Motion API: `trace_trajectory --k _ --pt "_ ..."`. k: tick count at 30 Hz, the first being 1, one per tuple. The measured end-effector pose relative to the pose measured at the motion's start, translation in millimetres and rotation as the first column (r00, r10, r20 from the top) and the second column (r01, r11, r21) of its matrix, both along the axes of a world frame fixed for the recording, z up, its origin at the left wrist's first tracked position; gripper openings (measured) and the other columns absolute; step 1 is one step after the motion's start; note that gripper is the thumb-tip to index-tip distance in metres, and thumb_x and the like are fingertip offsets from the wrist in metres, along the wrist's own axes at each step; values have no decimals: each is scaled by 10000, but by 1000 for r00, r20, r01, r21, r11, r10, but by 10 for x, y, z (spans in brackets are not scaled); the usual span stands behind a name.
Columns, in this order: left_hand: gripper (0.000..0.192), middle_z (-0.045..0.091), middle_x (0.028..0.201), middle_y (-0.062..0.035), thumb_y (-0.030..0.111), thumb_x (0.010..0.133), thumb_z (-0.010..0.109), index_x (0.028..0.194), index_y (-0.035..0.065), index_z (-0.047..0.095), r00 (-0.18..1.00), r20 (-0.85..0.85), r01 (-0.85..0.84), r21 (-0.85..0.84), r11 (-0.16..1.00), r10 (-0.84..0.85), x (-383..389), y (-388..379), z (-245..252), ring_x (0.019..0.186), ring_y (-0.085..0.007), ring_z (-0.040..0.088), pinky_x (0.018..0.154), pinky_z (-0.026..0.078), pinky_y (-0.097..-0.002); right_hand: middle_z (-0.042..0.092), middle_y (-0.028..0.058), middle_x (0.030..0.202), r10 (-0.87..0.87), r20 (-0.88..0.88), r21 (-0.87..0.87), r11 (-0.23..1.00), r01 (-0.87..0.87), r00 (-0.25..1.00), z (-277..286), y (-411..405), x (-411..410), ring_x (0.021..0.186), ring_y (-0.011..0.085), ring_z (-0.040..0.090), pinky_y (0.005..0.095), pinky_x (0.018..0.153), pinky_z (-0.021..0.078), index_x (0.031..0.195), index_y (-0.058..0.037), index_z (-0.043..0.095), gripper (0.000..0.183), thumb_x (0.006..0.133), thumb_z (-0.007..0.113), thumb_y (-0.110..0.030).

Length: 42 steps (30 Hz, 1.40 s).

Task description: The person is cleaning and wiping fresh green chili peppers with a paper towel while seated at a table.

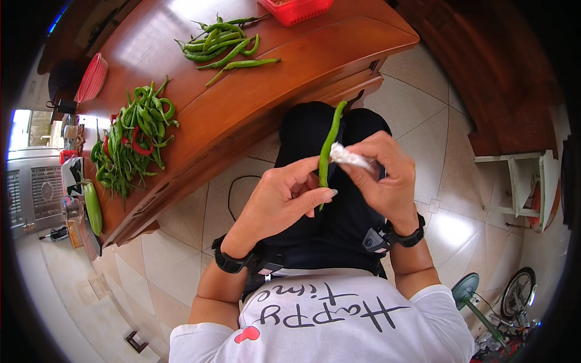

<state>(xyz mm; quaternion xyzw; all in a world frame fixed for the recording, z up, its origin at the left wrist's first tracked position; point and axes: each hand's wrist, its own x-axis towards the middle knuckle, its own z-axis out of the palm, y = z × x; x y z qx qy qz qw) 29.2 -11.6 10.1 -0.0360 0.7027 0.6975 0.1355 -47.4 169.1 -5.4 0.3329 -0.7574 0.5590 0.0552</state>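
Over my lap, a long green chili pepper (330,140) stands nearly upright in the picture. My left hand (290,195) pinches its lower part between thumb and fingers. Bunched in the fingers of my right hand (386,172) is a white tissue or cloth (348,156), which meets the pepper's side just above my left fingers. On the wooden table (218,109) lie two heaps of peppers. The larger, tangled heap (134,140) mixes green with a few red ones. The smaller heap (222,41) at the back holds only green ones, with one pepper (247,64) along its near edge.
A red plastic basket (295,10) stands at the table's far edge, and a pink woven basket (92,78) at the left. A pale green gourd-like vegetable (93,208) rests near the left corner. Dark wooden furniture (508,90) and a white rack (522,186) stand to the right.
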Motion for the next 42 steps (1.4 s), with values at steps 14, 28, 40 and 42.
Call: trace_trajectory --k 14,28,40,42 --pt "447 556 724 8 103 863 669 1278 20 526 999 -30 39 -113 993 -42 -3 -5 46 573 -24 484 512 404 -176 606 84 776 153 40 -13 988 -152 987 73 3 -7 640 173 586 251 531 437 913 -41 665 217 713 735 8" --pt "262 555 693 -47 118 788 740 1016 14 662 979 -203 -31 -263 964 -24 21 -14 47 567 -86 488 523 407 -236 605 64 777 70 -1 9 998 -70 998 106 21 6 632 137 572 234 504 411 905 -46 669 192 731 752 -35" --pt "218 525 665 -18 76 745 769 943 31 690 958 -287 -105 -340 934 4 24 10 65 560 -70 460 504 358 -225 608 40 786 -87 -110 15 996 89 990 19 81 -110 629 121 569 220 506 406 902 -43 670 183 739 748 -18" --pt "211 532 665 -26 76 744 769 933 30 688 958 -285 -116 -340 933 15 36 15 56 557 -77 472 501 367 -227 606 43 784 -100 -126 -12 995 99 987 18 66 -108 615 115 558 220 499 395 894 -36 665 176 741 751 -23"
